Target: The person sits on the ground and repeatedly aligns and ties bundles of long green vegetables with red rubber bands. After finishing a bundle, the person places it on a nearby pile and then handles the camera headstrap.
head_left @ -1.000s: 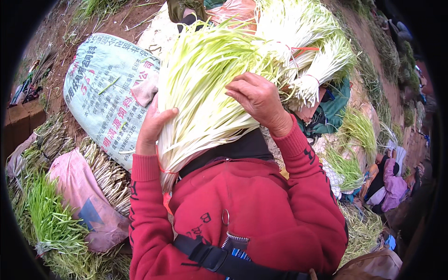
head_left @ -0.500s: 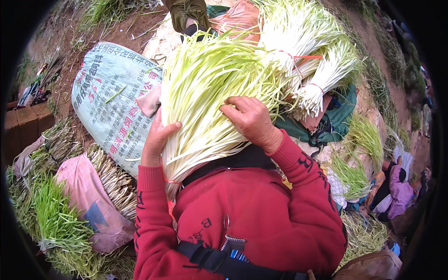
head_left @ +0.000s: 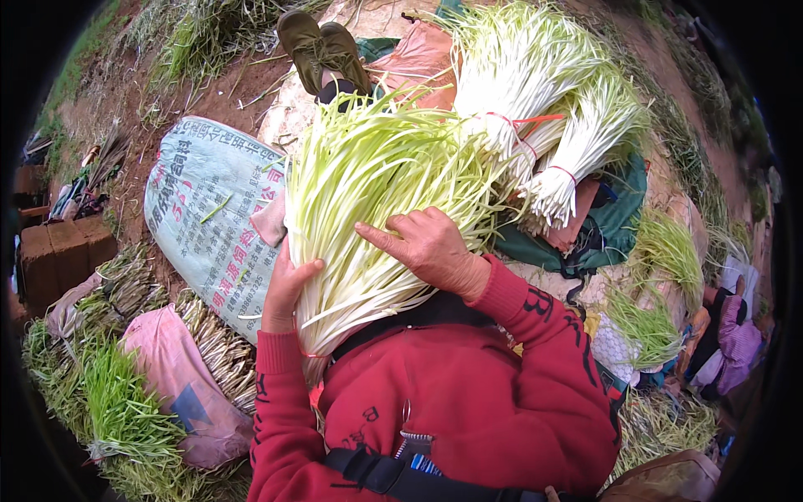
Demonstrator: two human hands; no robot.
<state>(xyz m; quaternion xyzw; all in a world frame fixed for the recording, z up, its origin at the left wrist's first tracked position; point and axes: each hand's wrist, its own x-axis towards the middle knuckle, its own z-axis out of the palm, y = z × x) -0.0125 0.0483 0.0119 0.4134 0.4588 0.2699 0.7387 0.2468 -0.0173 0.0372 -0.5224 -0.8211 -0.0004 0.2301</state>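
Note:
A large loose bundle of blanched chives (head_left: 347, 188), white at the stems and pale yellow-green at the leaves, leans across my lap with its tips fanned away from me. My left hand (head_left: 287, 284) grips its left side, thumb over the stems and the other fingers hidden behind. A red tie circles the narrow stem end near my left wrist. My right hand (head_left: 435, 255) rests over the right part of the bundle. Its index finger is stretched across the leaves, and the other fingers are bent; nothing held shows in it.
Tied white-stemmed bundles (head_left: 527, 75) lie at the far right on green and pinkish sheets. A pale blue printed sack (head_left: 209, 209) covers my left side. A pink sack (head_left: 180, 368) lies by green chives (head_left: 121, 402). Shoes (head_left: 322, 50) show ahead; a person in purple (head_left: 736, 339) is at right.
My right hand has moved left and down over the leaves, going from bent, pinched fingers to a stretched index finger. My left hand keeps its grip. The view has shifted slightly.

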